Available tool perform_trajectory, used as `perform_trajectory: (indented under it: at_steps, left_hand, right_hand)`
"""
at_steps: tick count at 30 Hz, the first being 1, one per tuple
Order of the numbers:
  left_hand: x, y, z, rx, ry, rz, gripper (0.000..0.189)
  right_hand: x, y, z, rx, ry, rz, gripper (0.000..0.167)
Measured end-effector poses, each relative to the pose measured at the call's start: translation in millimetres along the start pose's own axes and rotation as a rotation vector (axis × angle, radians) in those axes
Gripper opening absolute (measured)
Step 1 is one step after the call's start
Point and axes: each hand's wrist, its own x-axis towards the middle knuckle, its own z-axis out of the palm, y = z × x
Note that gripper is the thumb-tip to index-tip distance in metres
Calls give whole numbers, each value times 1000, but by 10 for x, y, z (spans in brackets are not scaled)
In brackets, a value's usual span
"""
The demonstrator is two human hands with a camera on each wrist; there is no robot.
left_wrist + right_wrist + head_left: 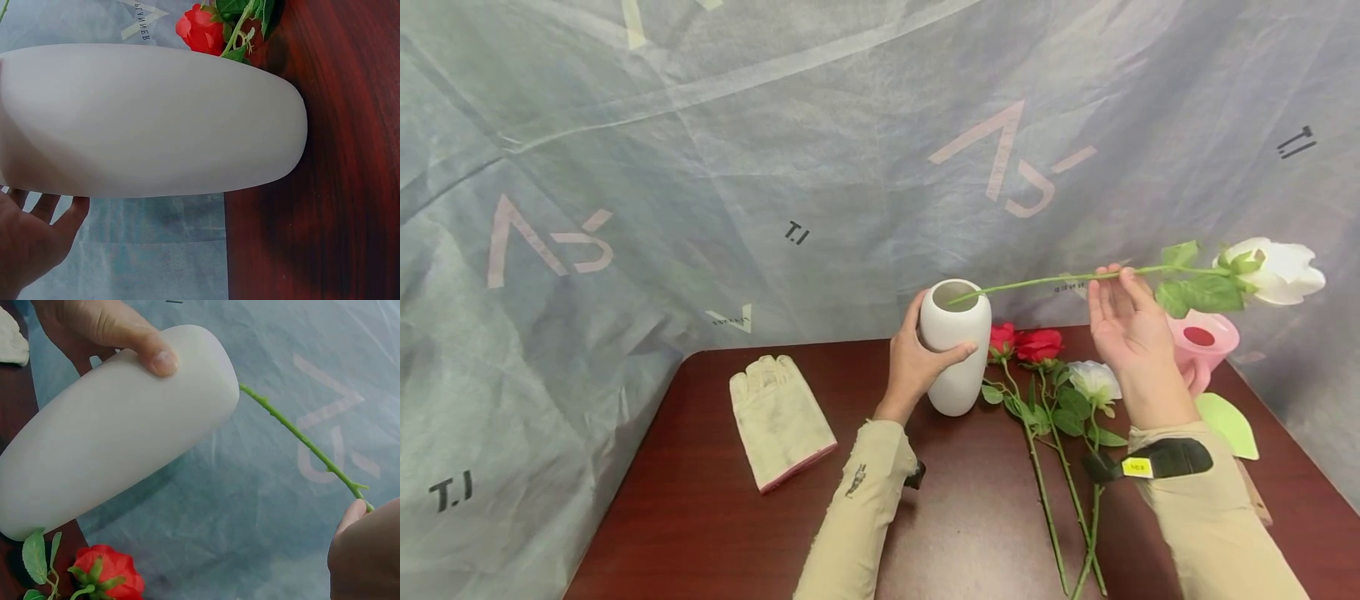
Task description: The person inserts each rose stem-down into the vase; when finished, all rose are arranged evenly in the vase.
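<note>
Left grip [916, 354]: I clasp the vase [957, 385]. Right grip [1129, 333]: I pinch a white rose [1276, 271], stem tip at the vase's mouth

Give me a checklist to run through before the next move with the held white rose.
1. Vase steadied: ok, the left hand grips it.
2. Held white rose secured: ok, the right hand pinches its stem.
3. Stem end within the vase's mouth: ok, the head view shows it inside the rim.
4. Stem upright: not ok, it slants nearly level, bloom out to the right.
5. Vase base on the table: cannot tell, contact is unclear.
</note>
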Motion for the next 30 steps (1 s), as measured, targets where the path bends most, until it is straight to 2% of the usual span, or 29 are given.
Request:
perform_trajectory:
  at_steps: [9, 19, 30]
  left_hand:
    - [1, -12, 10, -9, -3, 3, 93]
    - [-2, -3, 13, -5, -1, -3, 94]
    - [1, -23, 14, -1, 10, 9, 93]
  right_hand:
    - [67, 188, 138, -105, -36, -61, 12]
    - [125, 359, 232, -211, 33, -181, 15]
    - [189, 529, 304, -353, 4, -257, 21]
